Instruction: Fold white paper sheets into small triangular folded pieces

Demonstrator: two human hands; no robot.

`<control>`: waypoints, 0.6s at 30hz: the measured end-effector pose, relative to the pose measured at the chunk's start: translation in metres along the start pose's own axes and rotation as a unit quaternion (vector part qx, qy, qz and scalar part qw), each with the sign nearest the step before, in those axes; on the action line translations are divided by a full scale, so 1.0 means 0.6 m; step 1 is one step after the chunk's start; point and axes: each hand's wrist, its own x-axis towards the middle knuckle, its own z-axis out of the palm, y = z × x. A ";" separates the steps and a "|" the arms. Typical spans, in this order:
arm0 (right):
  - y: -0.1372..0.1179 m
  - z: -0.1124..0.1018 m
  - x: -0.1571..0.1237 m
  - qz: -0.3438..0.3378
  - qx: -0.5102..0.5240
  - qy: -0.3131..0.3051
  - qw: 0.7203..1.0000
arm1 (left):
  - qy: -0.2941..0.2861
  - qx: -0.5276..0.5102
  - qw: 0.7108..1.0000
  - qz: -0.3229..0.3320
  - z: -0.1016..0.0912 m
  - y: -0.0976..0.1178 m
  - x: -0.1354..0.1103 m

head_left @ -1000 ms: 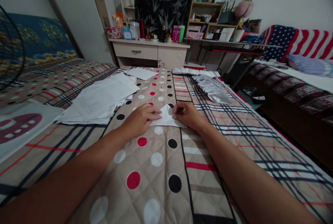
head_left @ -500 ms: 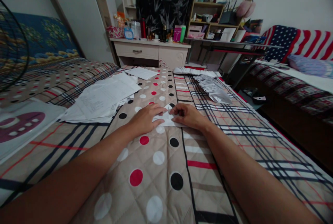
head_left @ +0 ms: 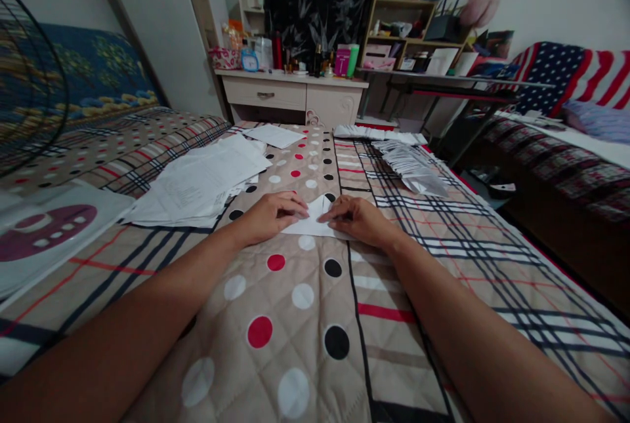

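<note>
While a pile of flat sheets [head_left: 201, 174], apparently unworked, lies well in from the right edge of the bed [head_left: 221, 328], the left hand [head_left: 274, 214], palm down, touches the left side of a peaked, partly folded paper [head_left: 311, 218]; the right hand [head_left: 358, 218], fingers bent, touches its right side. Whether either pinches it, I cannot tell. A fanned stack [head_left: 411, 166], seemingly finished, lies near the bed's far right corner.

The beige quilt [head_left: 305, 331] is patterned with red, white and black dots and with dark-blue and red plaid. Plain white is shown by the folded paper [head_left: 315, 223]. The black curtain [head_left: 322, 3] is printed with grey shapes.
</note>
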 end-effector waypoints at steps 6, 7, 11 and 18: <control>0.006 0.008 0.003 -0.002 0.037 0.002 0.999 | -0.021 -0.057 0.996 -0.061 -0.020 -0.006 -0.007; 0.006 0.009 0.003 0.002 0.040 0.001 0.999 | -0.012 -0.055 0.997 -0.060 -0.021 -0.004 -0.007; 0.005 0.007 0.004 0.017 0.038 0.001 0.999 | 0.056 -0.027 0.997 -0.052 -0.010 0.011 -0.006; 0.001 0.005 0.004 0.011 0.048 0.008 0.999 | -0.021 0.150 0.987 0.058 0.039 0.027 0.000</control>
